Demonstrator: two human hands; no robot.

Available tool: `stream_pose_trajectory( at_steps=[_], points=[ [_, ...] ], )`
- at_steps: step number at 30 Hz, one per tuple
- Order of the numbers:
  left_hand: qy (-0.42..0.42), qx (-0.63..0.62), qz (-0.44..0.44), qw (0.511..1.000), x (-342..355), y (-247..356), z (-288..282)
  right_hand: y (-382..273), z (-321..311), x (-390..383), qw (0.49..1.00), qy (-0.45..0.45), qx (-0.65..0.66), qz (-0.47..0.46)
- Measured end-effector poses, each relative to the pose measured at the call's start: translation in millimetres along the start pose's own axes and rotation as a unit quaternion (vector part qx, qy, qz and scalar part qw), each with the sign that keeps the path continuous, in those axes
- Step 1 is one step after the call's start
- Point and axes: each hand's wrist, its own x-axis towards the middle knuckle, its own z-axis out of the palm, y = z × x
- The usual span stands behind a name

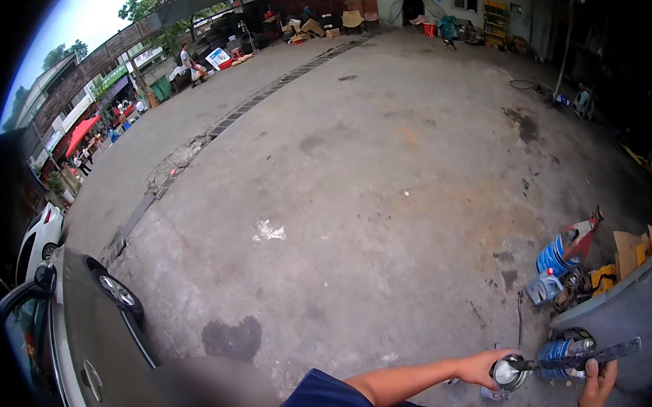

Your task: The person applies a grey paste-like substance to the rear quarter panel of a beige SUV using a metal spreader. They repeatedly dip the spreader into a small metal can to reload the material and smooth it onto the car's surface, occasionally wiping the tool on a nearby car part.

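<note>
My left hand [483, 368], at the end of a bare forearm with a dark blue sleeve, is closed round the side of an open round can [507, 374]. Whitish stuff shows inside the can. To its right, my right hand [598, 385] grips a long dark flat bar [617, 350] from below, thumb and fingertips at its edge. The bar lies nearly level, and its left end reaches the can's rim. Whether it touches the rim I cannot tell. Behind the bar stands a blue drum [554, 355], partly hidden.
At right are a grey panel [641, 313], cardboard box [627, 252], blue bucket [554, 254] and blue-grey jug [543, 288]. A parked car [96, 351] stands left beside a blurred round patch. A drain grate [256, 98] crosses the concrete; a person [189, 63] walks far off.
</note>
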Motion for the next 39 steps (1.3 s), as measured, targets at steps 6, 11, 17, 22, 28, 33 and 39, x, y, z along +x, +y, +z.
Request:
stream_pose_trajectory(
  at_steps=[6,11,17,22,28,33,39],
  points=[
    [0.029,-0.032,-0.006,0.999,-0.6,-13.4,2.3,-136.2,59.8,-28.0,0.971,0.117,0.051,-0.200],
    [0.055,-0.014,-0.055,0.997,8.4,-30.3,3.2,-143.1,55.4,9.4,0.978,0.093,-0.018,-0.184],
    [0.182,0.064,-0.076,0.978,14.8,0.1,18.8,-143.1,85.3,-27.0,0.969,0.175,-0.039,-0.172],
    [0.185,0.077,-0.053,0.978,26.6,-4.3,36.6,-146.7,59.4,-7.4,0.972,0.195,-0.022,-0.127],
    [0.144,0.074,-0.068,0.984,32.8,-13.8,42.9,-145.8,63.2,-53.3,0.962,0.201,-0.101,-0.156],
    [0.059,0.008,-0.044,0.997,44.3,-9.9,66.0,-166.3,41.9,-43.3,0.974,0.150,-0.121,-0.120],
    [-0.182,-0.059,-0.062,0.980,61.0,-6.7,96.8,-131.6,-11.0,-133.5,0.992,0.124,-0.015,-0.005]
  ],
)
